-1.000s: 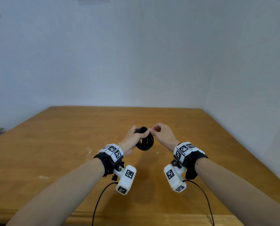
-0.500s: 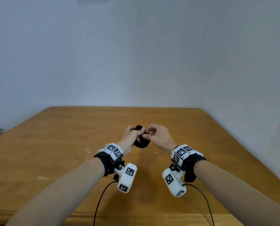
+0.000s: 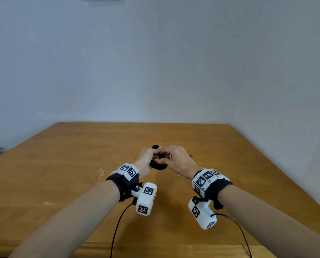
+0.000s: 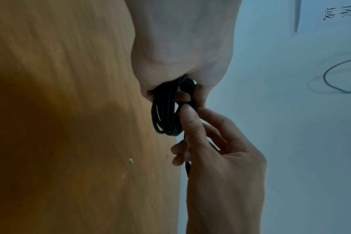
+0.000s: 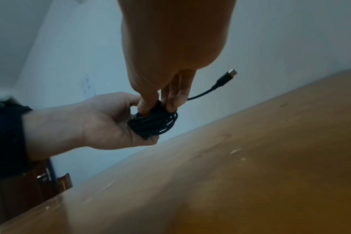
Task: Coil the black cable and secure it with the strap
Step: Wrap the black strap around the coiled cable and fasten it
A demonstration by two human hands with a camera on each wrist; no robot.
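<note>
While we hold both hands raised above the desk (image 3: 81, 164), our left hand (image 3: 146, 159) grips the cable (image 3: 158, 165), which is wound into a small black coil of several turns. Its fingers are curled round one side of the coil, and the coil sits against the palm, clear of the desk surface.

Our right hand (image 3: 177, 161) meets the coil from the other side. In the right wrist view, its fingers (image 5: 148, 101) pinch the top of the coil (image 5: 154, 125), thumb on one face and the others on the opposite face. In the left wrist view, the right thumb presses the coil (image 4: 166, 114) at its inner edge, just beside the left hand (image 4: 182, 47).

One short free end leaves the coil past the right fingers and ends in a plug (image 5: 229, 74), which points away from the hands and hangs in the air.

We cannot tell the strap apart from the black turns in any view.
</note>
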